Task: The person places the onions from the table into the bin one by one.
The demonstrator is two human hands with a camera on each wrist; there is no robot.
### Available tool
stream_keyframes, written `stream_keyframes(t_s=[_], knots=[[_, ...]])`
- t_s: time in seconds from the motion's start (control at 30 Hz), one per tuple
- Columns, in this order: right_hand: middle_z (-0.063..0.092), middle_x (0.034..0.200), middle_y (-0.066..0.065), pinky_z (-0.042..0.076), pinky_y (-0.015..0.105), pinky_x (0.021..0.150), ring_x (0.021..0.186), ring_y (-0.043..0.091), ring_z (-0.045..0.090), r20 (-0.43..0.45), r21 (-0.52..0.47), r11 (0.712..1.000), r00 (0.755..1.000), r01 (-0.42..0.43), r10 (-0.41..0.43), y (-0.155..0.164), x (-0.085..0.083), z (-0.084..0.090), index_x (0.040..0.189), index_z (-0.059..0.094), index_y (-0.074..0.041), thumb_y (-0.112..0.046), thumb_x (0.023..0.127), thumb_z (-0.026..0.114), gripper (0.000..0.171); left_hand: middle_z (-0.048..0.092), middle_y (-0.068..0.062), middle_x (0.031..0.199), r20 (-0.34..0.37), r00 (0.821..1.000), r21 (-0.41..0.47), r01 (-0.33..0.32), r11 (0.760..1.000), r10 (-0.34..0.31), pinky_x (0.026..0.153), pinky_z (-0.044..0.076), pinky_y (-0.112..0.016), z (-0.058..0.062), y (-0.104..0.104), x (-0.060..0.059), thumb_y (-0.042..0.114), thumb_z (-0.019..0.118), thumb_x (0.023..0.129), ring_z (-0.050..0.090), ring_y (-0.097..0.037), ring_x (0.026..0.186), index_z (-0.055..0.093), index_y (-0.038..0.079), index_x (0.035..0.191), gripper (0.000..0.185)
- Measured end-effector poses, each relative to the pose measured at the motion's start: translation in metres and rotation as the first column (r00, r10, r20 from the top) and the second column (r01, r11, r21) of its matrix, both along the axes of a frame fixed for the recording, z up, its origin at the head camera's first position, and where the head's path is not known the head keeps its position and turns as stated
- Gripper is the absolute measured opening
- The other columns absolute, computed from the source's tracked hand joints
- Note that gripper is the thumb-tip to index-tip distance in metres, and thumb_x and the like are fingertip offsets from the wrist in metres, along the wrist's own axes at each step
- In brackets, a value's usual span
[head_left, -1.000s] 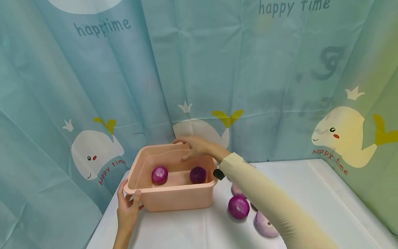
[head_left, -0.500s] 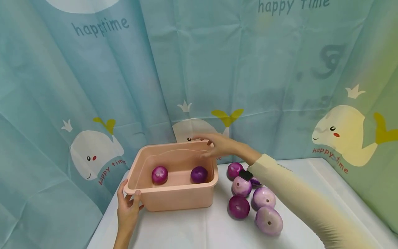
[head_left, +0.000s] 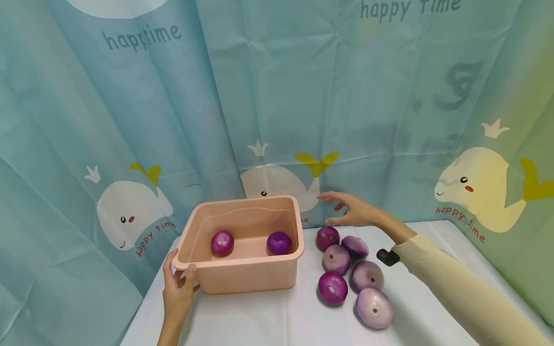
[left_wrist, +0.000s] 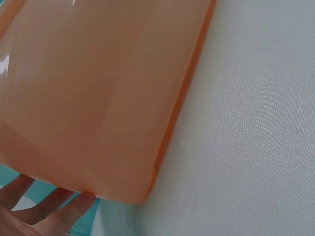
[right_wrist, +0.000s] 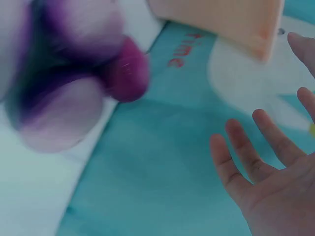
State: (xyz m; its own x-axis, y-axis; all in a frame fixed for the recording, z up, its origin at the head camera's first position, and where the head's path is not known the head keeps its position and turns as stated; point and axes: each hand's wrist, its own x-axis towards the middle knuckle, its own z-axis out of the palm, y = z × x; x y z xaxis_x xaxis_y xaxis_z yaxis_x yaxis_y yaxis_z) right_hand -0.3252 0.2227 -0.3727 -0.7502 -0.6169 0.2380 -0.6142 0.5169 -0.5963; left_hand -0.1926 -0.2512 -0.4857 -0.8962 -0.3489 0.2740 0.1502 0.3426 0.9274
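Observation:
A pink plastic tub (head_left: pixel 242 276) stands on the white table with two purple onions inside, one at the left (head_left: pixel 222 242) and one at the right (head_left: pixel 279 242). My left hand (head_left: pixel 178 283) grips the tub's near left corner, thumb over the rim; in the left wrist view its fingers (left_wrist: pixel 59 209) lie under the tub wall (left_wrist: pixel 88 98). My right hand (head_left: pixel 348 210) hovers open, fingers spread, above the far end of a cluster of several purple onions (head_left: pixel 335 259) to the right of the tub. In the right wrist view its fingers (right_wrist: pixel 246 152) hold nothing, and blurred onions (right_wrist: pixel 123 69) show nearby.
A teal curtain with whale prints (head_left: pixel 277 120) hangs close behind and beside the table. The white tablecloth (head_left: pixel 268 322) lies bare in front of the tub. The table's left edge runs just beside my left hand.
My right hand has drawn out of the tub and swung right, now above the onion cluster. The left hand and the tub have stayed put.

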Motion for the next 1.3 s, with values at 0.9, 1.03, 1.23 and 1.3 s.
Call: stream_keyframes(t_s=[0.9,1.03,1.23,1.3], knots=[[0.055,0.135,0.035,0.057,0.045,0.087,0.102,0.037,0.07,0.305,0.009,0.993,0.946,0.116,-0.113,0.085,0.018,-0.104,0.149,0.044,-0.003,-0.029,0.096,0.074,0.066,0.045,-0.028,0.152,0.024,1.0,-0.007,-0.001,1.0,0.001,0.07,0.063,-0.036,0.0,0.001,-0.003,0.026,0.056,0.107,0.056,0.01,0.092,0.018,0.026,0.163,0.068],[0.055,0.135,0.035,0.056,0.045,0.086,0.103,0.039,0.069,0.321,0.003,0.996,0.943,0.09,-0.086,0.088,0.018,-0.107,0.151,0.042,-0.001,-0.027,0.096,0.074,0.069,0.044,-0.029,0.152,0.017,1.0,-0.007,0.005,1.0,-0.005,0.071,0.063,-0.036,0.001,0.001,-0.001,0.026,0.056,0.107,0.056,0.01,0.093,0.017,0.025,0.163,0.068],[0.057,0.137,0.029,0.056,0.036,0.084,0.111,0.038,0.064,0.322,-0.007,1.0,0.947,0.028,-0.024,0.088,0.018,-0.108,0.148,0.044,0.003,-0.022,0.093,0.077,0.069,0.045,-0.028,0.153,0.014,1.0,-0.011,-0.004,1.0,0.004,0.071,0.063,-0.036,0.002,0.002,0.0,0.027,0.056,0.107,0.061,-0.005,0.101,0.018,0.026,0.163,0.067],[0.059,0.134,0.028,0.056,0.033,0.082,0.108,0.035,0.065,0.318,-0.024,1.0,0.948,0.015,-0.007,0.087,0.019,-0.109,0.146,0.046,0.004,-0.02,0.092,0.078,0.067,0.044,-0.027,0.153,0.015,1.0,-0.011,-0.005,1.0,0.005,0.071,0.063,-0.037,0.002,0.002,-0.001,0.027,0.056,0.107,0.062,-0.013,0.105,0.018,0.027,0.162,0.067]])
